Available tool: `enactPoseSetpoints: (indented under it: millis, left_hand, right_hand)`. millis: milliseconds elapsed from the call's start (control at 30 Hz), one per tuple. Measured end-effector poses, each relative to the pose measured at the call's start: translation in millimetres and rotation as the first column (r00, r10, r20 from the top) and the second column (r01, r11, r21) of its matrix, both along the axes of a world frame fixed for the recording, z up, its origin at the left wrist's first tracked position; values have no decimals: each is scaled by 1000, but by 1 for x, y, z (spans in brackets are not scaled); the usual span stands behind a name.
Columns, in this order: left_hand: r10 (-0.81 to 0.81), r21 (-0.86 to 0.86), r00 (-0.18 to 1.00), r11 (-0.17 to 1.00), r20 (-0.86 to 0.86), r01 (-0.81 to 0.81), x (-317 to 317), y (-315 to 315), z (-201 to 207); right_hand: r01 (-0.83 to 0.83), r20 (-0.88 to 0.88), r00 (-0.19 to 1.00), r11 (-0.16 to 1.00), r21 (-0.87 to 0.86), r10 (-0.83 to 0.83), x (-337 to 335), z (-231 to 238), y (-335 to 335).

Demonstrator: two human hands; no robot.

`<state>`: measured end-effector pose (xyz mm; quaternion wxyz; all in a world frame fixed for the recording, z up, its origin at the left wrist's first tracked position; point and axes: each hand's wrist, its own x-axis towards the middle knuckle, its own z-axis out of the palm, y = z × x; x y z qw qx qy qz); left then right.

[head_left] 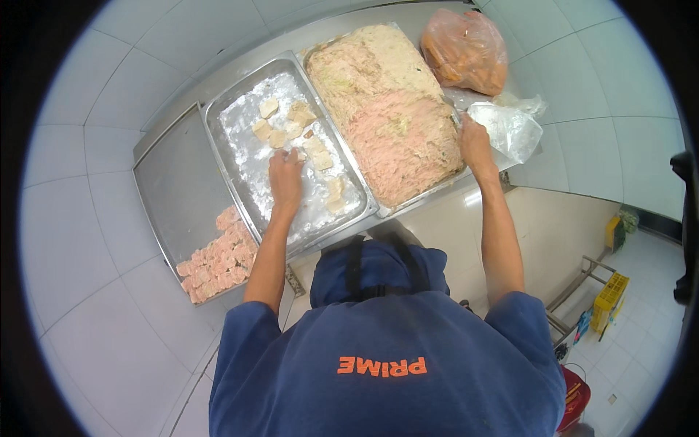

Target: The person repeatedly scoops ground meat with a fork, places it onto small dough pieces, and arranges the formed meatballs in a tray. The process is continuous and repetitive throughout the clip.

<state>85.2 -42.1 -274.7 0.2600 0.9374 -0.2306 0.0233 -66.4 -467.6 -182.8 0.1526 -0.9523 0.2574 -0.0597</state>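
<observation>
Orange bag behind meat tray; clear bag beside right hand.

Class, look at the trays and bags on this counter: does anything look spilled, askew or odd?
Nothing is spilled. The mince tray juts past the counter edge, steadied by the right hand; the left hand rests in the floured tray.

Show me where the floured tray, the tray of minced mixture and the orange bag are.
floured tray (pixel 240 156): head view, on its bare floured bottom, left part.
tray of minced mixture (pixel 386 109): head view, on the middle of the mixture.
orange bag (pixel 466 49): head view, on the bag's middle.
</observation>
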Motion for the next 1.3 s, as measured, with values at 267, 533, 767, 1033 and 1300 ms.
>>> enactPoseSetpoints:
  millis: [267,533,767,1033,1300]
  left_hand:
    - [2,-222,971,973,-240,-57,-1,7,8]
    - [-293,-559,476,467,-829,-685,-29,-8,116]
    - [-718,-690,402,150,-568,-709,-66,-43,211]
    - [-905,-591,353,-154,-237,-792,-107,-66,283]
    - [-808,-613,457,-156,-371,-775,-107,-56,287]
  right_hand:
    - [-90,-121,988,996,27,92,-6,7,-1]
    - [-223,95,974,945,240,205,-39,50,48]
    - [-430,445,843,875,222,301,-72,144,166]
    - [-421,542,775,905,59,325,-83,157,220]
    - [-396,503,802,918,40,324,-95,156,227]
